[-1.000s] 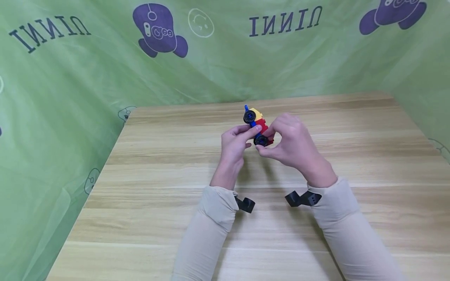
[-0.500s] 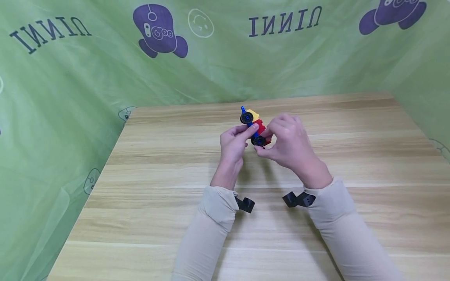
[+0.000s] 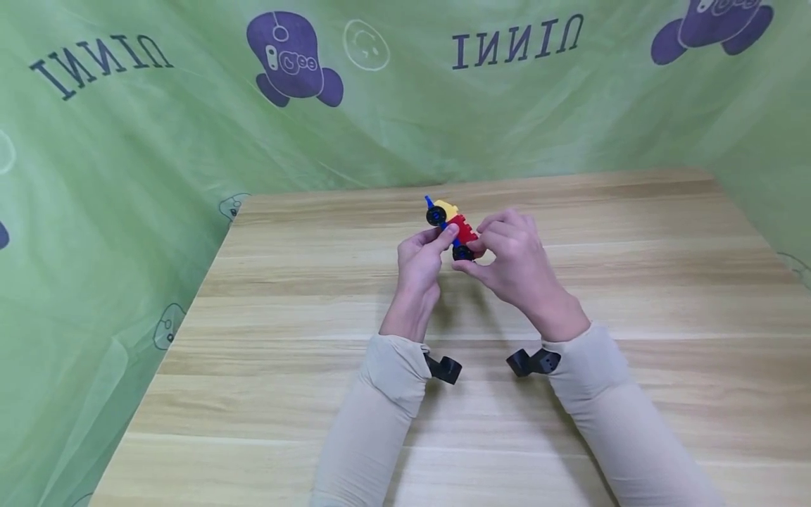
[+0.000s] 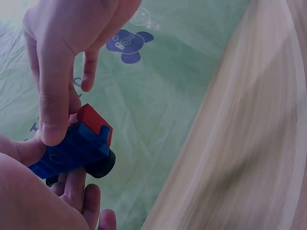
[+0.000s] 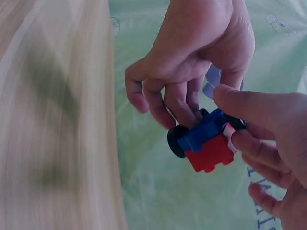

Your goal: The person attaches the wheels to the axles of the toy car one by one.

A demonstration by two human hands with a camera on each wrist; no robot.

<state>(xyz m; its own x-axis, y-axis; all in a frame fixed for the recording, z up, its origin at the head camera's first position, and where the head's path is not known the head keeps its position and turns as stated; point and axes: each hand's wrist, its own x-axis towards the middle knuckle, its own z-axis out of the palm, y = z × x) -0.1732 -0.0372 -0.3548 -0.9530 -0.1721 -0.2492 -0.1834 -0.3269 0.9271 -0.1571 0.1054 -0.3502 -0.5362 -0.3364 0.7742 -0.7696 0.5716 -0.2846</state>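
Note:
A small toy car of building bricks (image 3: 464,229) is held up off the table between both hands. It has a blue base, red bricks, a yellow piece at its far end and black wheels (image 3: 436,215). My left hand (image 3: 418,266) grips its side, thumb over the base. At the near end, my right hand (image 3: 519,257) pinches the car with thumb and fingertips. In the left wrist view the blue underside (image 4: 72,153) faces the camera, a red brick (image 4: 94,122) above it. The right wrist view shows a red studded brick (image 5: 211,153); fingers hide part of the car.
A wooden table (image 3: 253,394) extends beneath both forearms. Green printed cloth (image 3: 405,120) hangs behind it and along its sides. Each beige sleeve carries a black wrist camera, the left one (image 3: 446,368) and the right one (image 3: 532,362).
Both hands' work has shifted slightly left: the car moves left with its far end a little lower. My right hand has followed it left, and more of the red bricks shows.

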